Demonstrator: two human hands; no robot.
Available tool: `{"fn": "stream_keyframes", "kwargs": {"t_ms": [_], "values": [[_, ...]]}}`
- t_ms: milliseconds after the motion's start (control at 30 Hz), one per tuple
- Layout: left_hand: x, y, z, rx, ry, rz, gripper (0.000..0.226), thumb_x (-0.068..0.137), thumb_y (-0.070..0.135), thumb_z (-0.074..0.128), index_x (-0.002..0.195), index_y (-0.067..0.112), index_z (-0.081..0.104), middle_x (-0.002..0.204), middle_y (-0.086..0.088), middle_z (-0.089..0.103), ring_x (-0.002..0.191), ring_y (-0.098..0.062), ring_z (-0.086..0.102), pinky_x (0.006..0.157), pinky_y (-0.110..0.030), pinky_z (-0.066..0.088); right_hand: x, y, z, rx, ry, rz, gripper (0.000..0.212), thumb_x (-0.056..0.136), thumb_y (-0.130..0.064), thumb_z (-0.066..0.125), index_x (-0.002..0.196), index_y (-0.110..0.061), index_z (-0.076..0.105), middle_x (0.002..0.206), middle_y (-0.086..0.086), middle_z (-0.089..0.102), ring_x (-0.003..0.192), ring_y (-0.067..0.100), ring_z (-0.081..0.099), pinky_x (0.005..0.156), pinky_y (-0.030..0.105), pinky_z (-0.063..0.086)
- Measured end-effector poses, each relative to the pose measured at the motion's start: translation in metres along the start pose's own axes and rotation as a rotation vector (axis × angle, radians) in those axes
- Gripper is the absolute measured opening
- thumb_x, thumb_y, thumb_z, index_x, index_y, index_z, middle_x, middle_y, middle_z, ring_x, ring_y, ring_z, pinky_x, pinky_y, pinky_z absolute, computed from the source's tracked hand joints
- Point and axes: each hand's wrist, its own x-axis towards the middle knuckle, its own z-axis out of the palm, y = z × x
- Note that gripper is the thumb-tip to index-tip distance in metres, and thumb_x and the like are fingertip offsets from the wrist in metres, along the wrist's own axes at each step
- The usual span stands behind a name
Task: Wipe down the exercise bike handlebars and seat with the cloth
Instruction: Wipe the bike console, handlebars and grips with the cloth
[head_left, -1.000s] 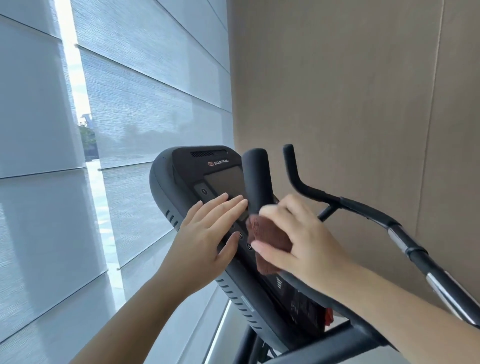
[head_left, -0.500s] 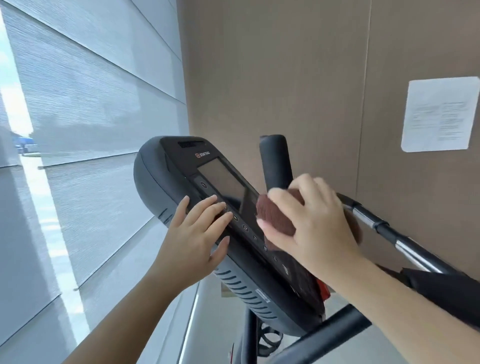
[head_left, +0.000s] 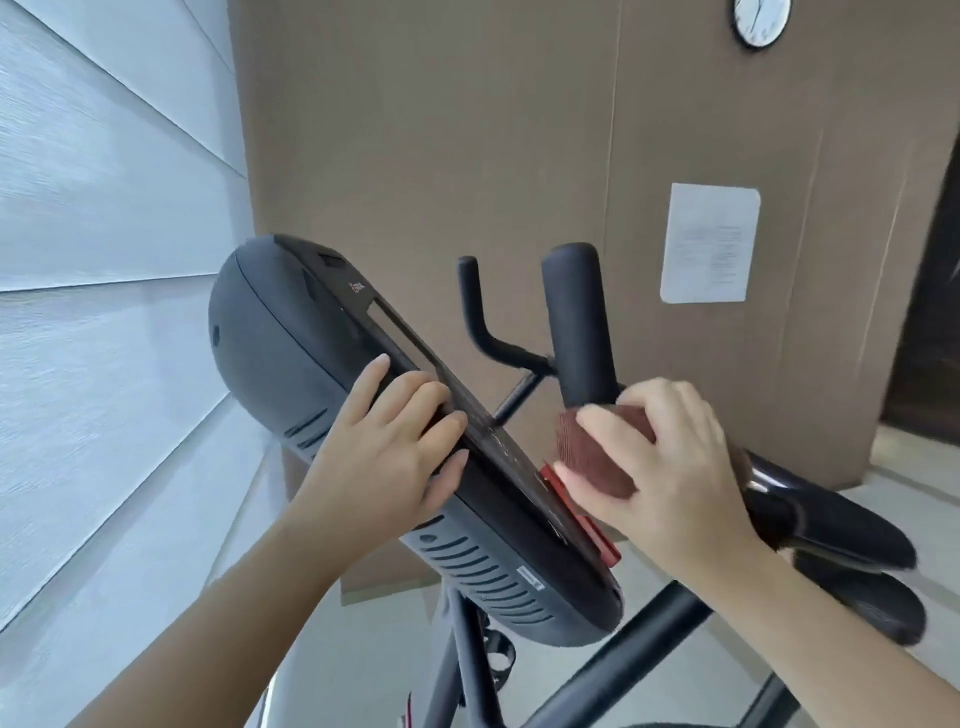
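At the base of the upright handlebar (head_left: 574, 317), a reddish-brown cloth (head_left: 602, 447) is wrapped around the bar, clenched in the right hand (head_left: 670, 467). Just left, the left hand (head_left: 395, 447) lies flat and unclenched on the console (head_left: 291, 343) (fingers across its screen edge), gripping nothing. Behind, a paper notice (head_left: 709, 243) and clock (head_left: 761, 21) hang on the brown wall (head_left: 441, 130).

Open gap between console (head_left: 332, 395) and upright handlebar (head_left: 576, 317) (thin crossbar (head_left: 511, 353) within)

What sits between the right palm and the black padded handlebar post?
In the head view, the folded reddish-brown cloth lies between the right hand and the post.
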Motion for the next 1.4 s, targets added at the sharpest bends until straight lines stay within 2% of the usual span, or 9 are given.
{"fn": "stream_keyframes", "kwargs": {"t_ms": [100, 300, 433, 533, 700, 800, 1000, 1267, 1400], "values": [[0.0, -0.004, 0.004, 0.0, 0.056, 0.033, 0.026, 0.086, 0.027, 0.048, 0.087, 0.009, 0.068, 0.091, -0.009, 0.064, 0.091, -0.029, 0.06, 0.099, -0.045, 0.027, 0.003, -0.005, 0.0, -0.088, -0.02, 0.0, 0.031, 0.08, -0.04, 0.061, 0.087, -0.01, 0.067, 0.078, 0.015, 0.056, 0.073, 0.03, 0.05, 0.064, 0.039, 0.042], [-0.002, -0.012, 0.014, 0.02, 0.151, 0.119, 0.028, 0.089, 0.025, 0.046, 0.088, 0.008, 0.067, 0.092, -0.011, 0.065, 0.091, -0.029, 0.061, 0.096, -0.044, 0.029, 0.091, -0.013, 0.014, -0.125, 0.151, 0.135, 0.034, 0.079, -0.04, 0.062, 0.091, -0.008, 0.067, 0.083, 0.018, 0.054, 0.076, 0.034, 0.052, 0.065, 0.042, 0.044], [-0.003, -0.015, 0.018, 0.03, 0.197, 0.152, 0.029, 0.091, 0.024, 0.043, 0.09, 0.007, 0.066, 0.09, -0.012, 0.064, 0.09, -0.03, 0.061, 0.096, -0.044, 0.029, 0.036, -0.015, 0.012, -0.152, 0.13, 0.094, 0.03, 0.08, -0.036, 0.064, 0.092, -0.008, 0.065, 0.081, 0.016, 0.054, 0.075, 0.031, 0.05, 0.064, 0.039, 0.042], [-0.001, -0.016, 0.02, 0.032, 0.225, 0.152, 0.029, 0.091, 0.023, 0.042, 0.087, 0.007, 0.066, 0.087, -0.011, 0.064, 0.088, -0.03, 0.061, 0.095, -0.043, 0.03, -0.008, -0.02, 0.009, -0.343, 0.056, -0.034, 0.022, 0.081, -0.033, 0.063, 0.093, -0.016, 0.058, 0.076, 0.014, 0.059, 0.071, 0.031, 0.052, 0.064, 0.04, 0.04], [-0.001, -0.014, 0.022, 0.023, 0.239, 0.144, 0.028, 0.09, 0.022, 0.043, 0.084, 0.007, 0.067, 0.086, -0.011, 0.065, 0.086, -0.03, 0.062, 0.091, -0.042, 0.032, 0.054, -0.02, 0.012, -0.292, 0.109, 0.017, 0.026, 0.079, -0.036, 0.064, 0.085, -0.011, 0.066, 0.078, 0.015, 0.056, 0.071, 0.03, 0.051, 0.065, 0.036, 0.038], [-0.002, -0.014, 0.019, 0.019, 0.218, 0.142, 0.029, 0.09, 0.022, 0.043, 0.085, 0.007, 0.067, 0.089, -0.011, 0.065, 0.09, -0.03, 0.062, 0.091, -0.042, 0.032, 0.085, -0.022, 0.02, -0.419, 0.172, 0.04, 0.025, 0.081, -0.036, 0.06, 0.086, -0.013, 0.065, 0.08, 0.014, 0.057, 0.071, 0.03, 0.051, 0.063, 0.035, 0.036], [-0.005, -0.013, 0.018, -0.012, 0.184, 0.131, 0.029, 0.091, 0.023, 0.042, 0.093, 0.006, 0.066, 0.095, -0.011, 0.064, 0.097, -0.03, 0.059, 0.094, -0.043, 0.031, -0.007, -0.027, 0.016, -0.526, 0.071, -0.104, 0.015, 0.082, -0.027, 0.06, 0.084, -0.014, 0.067, 0.075, 0.011, 0.062, 0.078, 0.029, 0.05, 0.069, 0.04, 0.038], [-0.008, -0.011, 0.018, -0.017, 0.14, 0.107, 0.03, 0.091, 0.023, 0.042, 0.1, 0.006, 0.065, 0.101, -0.012, 0.063, 0.105, -0.03, 0.053, 0.097, -0.046, 0.03, 0.085, -0.022, 0.017, -0.321, 0.162, 0.057, 0.024, 0.078, -0.036, 0.062, 0.083, -0.013, 0.066, 0.077, 0.012, 0.057, 0.07, 0.03, 0.053, 0.061, 0.037, 0.039], [-0.009, -0.009, 0.014, -0.015, 0.117, 0.089, 0.033, 0.09, 0.023, 0.041, 0.103, 0.006, 0.067, 0.103, -0.013, 0.064, 0.108, -0.031, 0.055, 0.097, -0.047, 0.03, 0.057, -0.01, 0.011, -0.079, 0.133, 0.09, 0.027, 0.076, -0.034, 0.066, 0.085, -0.009, 0.068, 0.08, 0.014, 0.056, 0.073, 0.03, 0.051, 0.062, 0.04, 0.044]]}}
